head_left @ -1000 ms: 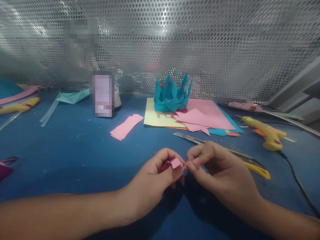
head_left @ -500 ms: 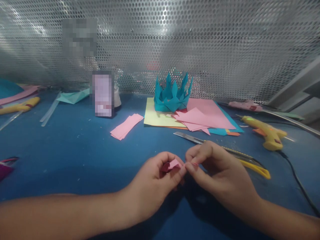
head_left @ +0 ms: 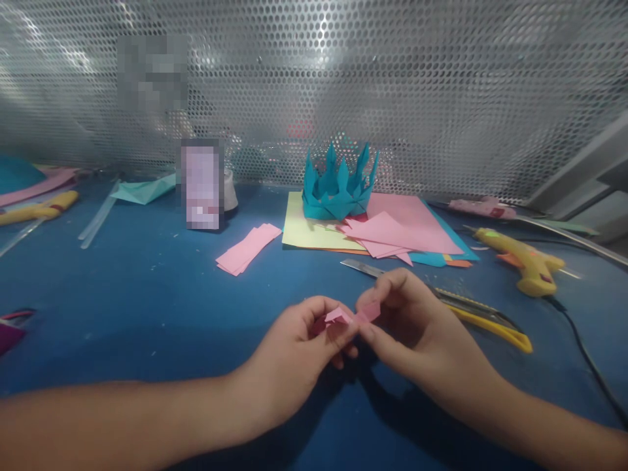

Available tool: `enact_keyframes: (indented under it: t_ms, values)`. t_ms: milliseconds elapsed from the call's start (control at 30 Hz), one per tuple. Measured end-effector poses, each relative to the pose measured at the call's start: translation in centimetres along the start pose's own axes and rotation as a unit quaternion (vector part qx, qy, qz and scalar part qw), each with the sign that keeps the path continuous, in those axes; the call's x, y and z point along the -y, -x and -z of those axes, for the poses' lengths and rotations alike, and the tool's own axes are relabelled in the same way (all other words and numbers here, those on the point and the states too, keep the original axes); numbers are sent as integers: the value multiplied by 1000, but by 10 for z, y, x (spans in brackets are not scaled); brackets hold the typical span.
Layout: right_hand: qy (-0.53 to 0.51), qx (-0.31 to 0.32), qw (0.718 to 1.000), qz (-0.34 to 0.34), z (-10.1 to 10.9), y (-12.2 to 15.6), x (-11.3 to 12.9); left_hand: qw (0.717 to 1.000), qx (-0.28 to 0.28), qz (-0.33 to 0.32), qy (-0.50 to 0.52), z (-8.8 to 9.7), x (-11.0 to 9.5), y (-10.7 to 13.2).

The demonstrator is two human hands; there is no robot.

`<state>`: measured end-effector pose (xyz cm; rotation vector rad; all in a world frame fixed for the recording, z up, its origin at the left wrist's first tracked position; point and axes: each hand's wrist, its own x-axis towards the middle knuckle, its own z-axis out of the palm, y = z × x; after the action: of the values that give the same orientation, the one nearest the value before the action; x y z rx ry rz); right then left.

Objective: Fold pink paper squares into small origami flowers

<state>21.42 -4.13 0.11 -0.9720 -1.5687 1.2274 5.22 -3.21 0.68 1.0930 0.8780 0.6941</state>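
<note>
Between my two hands is a small folded piece of pink paper. My left hand pinches its left part, where a folded flap sticks up between thumb and fingers. My right hand grips the right part with thumb and forefinger. The fingertips of both hands nearly meet at the middle of the paper. Part of the paper is hidden behind my fingers. A yellow-handled utility knife lies on the table behind my right hand, blade pointing left.
A blue paper crown stands on stacked coloured sheets. Pink paper strips lie to the left, before a blurred phone. At right rests a yellow glue gun with its cord; another yellow glue gun is far left.
My right hand has shifted slightly left and turned, so more of the pink paper shows between its fingers. My left hand stays nearly in place.
</note>
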Motion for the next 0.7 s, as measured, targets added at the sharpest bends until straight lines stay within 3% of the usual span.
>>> enact_keyframes:
  t_ms: [333, 567, 700]
  values:
    - [-32, -46, 998, -2, -1, 0, 2, 999, 14, 9, 36, 0, 3, -1]
    - [-9, 12, 997, -78, 2, -2, 1, 1000, 5, 2, 6, 2, 4, 0]
    - [61, 2, 997, -42, 2, -3, 2, 1000, 5, -4, 6, 2, 2, 1]
